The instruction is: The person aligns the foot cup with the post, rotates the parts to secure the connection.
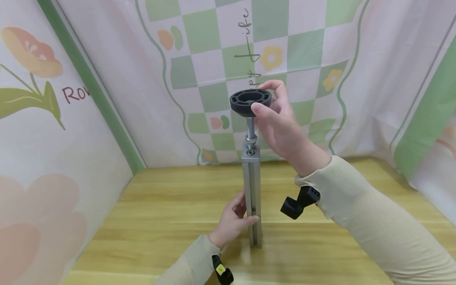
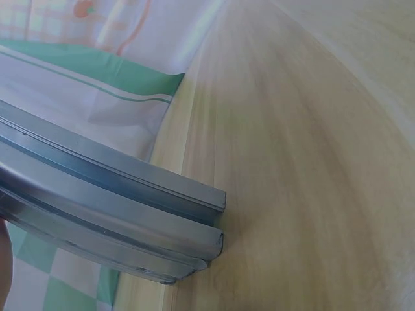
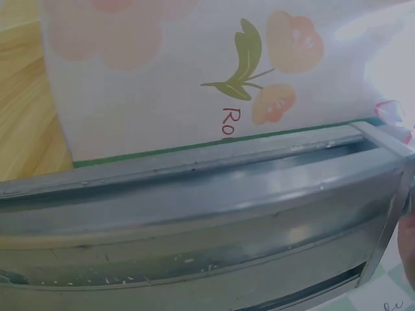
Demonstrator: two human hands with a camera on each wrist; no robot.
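An aluminium profile post [image 1: 252, 186] stands upright on the wooden table, with slots along its sides. From its end plate rises a threaded rod [image 1: 251, 127] with a nut, topped by a round black plastic foot [image 1: 245, 109]. My right hand [image 1: 281, 126] pinches the foot's rim, thumb on the near side and fingers behind. Lower down, my left hand [image 1: 231, 223] grips the post, its thumb across the near face. The left wrist view shows the post's lower end [image 2: 130, 201] by the tabletop; the right wrist view shows its slotted side [image 3: 194, 207] and end plate.
The wooden table [image 1: 160, 206] extends around the post. Printed curtains [image 1: 203, 35] hang behind it and at both sides. A black wrist mount [image 1: 299, 202] juts from the right sleeve, and another black mount [image 1: 224, 273] sits on the left sleeve.
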